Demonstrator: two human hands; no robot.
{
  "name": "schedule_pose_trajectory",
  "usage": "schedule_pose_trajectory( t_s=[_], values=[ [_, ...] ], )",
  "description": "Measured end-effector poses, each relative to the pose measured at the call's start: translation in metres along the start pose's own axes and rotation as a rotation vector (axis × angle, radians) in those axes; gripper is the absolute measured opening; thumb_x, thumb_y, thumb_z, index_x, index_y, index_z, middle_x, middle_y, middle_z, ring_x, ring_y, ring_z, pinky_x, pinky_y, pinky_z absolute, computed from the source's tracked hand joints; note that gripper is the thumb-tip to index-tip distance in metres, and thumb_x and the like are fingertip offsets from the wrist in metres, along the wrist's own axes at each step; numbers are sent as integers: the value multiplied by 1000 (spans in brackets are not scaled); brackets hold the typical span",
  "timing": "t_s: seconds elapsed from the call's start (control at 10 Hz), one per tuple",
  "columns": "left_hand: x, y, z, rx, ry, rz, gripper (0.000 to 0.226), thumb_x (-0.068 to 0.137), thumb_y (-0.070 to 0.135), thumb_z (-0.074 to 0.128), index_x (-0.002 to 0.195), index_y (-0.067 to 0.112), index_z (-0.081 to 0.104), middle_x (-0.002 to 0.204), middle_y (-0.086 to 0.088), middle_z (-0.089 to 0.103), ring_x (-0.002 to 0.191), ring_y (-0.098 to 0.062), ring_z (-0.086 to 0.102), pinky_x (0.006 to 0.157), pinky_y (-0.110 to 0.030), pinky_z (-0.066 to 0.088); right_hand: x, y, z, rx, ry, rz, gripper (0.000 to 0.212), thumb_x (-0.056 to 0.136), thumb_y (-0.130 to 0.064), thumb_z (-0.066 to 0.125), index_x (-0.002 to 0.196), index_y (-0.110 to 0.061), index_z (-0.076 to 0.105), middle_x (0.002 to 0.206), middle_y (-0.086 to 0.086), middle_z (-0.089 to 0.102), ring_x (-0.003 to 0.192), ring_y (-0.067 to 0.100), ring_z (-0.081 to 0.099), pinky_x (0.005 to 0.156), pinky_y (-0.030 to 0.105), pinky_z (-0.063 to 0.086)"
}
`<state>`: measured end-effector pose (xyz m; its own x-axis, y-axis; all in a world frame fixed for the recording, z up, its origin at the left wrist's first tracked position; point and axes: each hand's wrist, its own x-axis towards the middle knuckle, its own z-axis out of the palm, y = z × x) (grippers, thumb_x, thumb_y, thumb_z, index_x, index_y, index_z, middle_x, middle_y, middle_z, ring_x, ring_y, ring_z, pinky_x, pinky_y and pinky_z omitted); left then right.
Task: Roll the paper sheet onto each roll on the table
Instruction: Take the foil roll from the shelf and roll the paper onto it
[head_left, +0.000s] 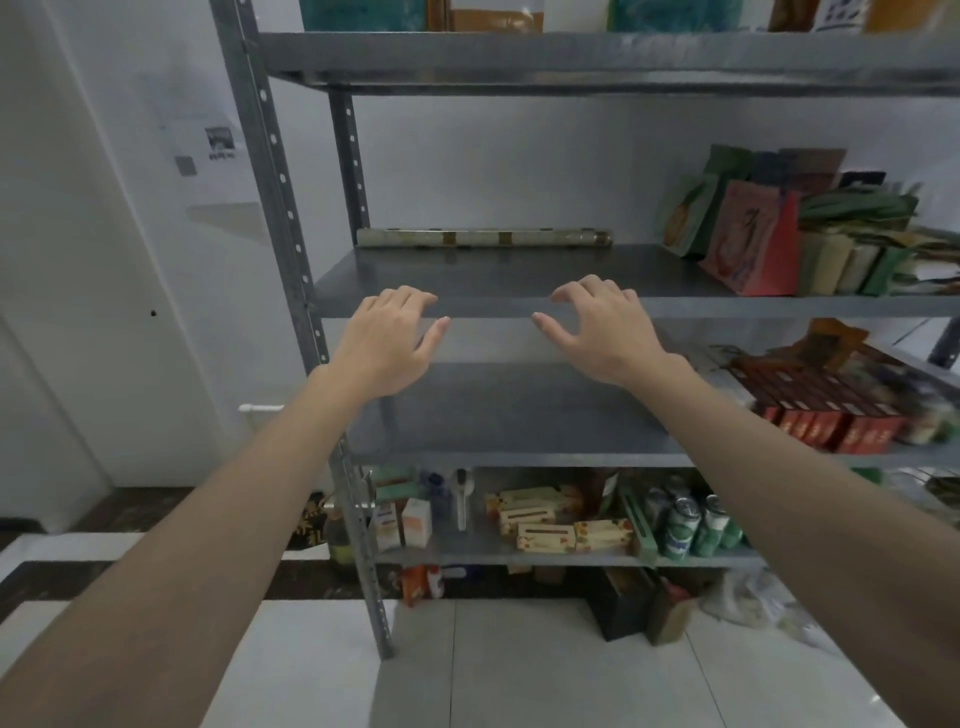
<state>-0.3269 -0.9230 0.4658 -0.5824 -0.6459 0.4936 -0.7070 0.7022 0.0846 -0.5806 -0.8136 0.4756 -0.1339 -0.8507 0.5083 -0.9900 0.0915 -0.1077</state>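
Note:
A long pale paper roll (483, 237) with brown tape marks lies across the back of a grey metal shelf (509, 280). Both my arms reach forward at that shelf's front edge. My left hand (387, 340) hovers there with fingers loosely curved and holds nothing. My right hand (602, 332) is level with it to the right, fingers spread and loosely bent, also holding nothing. Both hands are well short of the roll.
Colourful packets and bags (769, 234) crowd the right end of the same shelf. Red boxes (831, 410) fill the right of the shelf below. Lower shelves carry cartons (550, 519) and cans (691, 525). A perforated steel upright (291, 228) stands at the left.

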Motion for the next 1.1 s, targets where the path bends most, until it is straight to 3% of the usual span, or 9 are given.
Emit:
schedule_pose_trajectory(
  t_s=[0.3, 0.8, 1.1],
  values=[
    [-39, 46, -23, 33, -6, -23, 51, 108, 45, 38, 145, 10, 50, 146, -6, 55, 137, -25, 47, 116, -43, 32, -50, 9, -33, 39, 5, -24, 59, 102, -62, 40, 140, -19, 53, 141, 5, 54, 132, 24, 48, 112, 43, 34],
    [-119, 187, -61, 28, -2, -45, 51, 109, 42, 37, 145, 9, 50, 145, -9, 55, 135, -27, 49, 116, -44, 32, -174, 61, -120, 63, 7, -43, 54, 103, -57, 41, 140, -19, 54, 142, 6, 54, 134, 26, 47, 112, 46, 33],
    [-173, 203, -86, 45, 6, -98, 50, 108, 43, 38, 143, 10, 51, 143, -8, 57, 134, -27, 50, 115, -44, 34, -216, 38, -138, 74, 8, -64, 53, 104, -55, 43, 140, -17, 54, 143, 8, 53, 135, 28, 46, 112, 46, 32]
  ],
)
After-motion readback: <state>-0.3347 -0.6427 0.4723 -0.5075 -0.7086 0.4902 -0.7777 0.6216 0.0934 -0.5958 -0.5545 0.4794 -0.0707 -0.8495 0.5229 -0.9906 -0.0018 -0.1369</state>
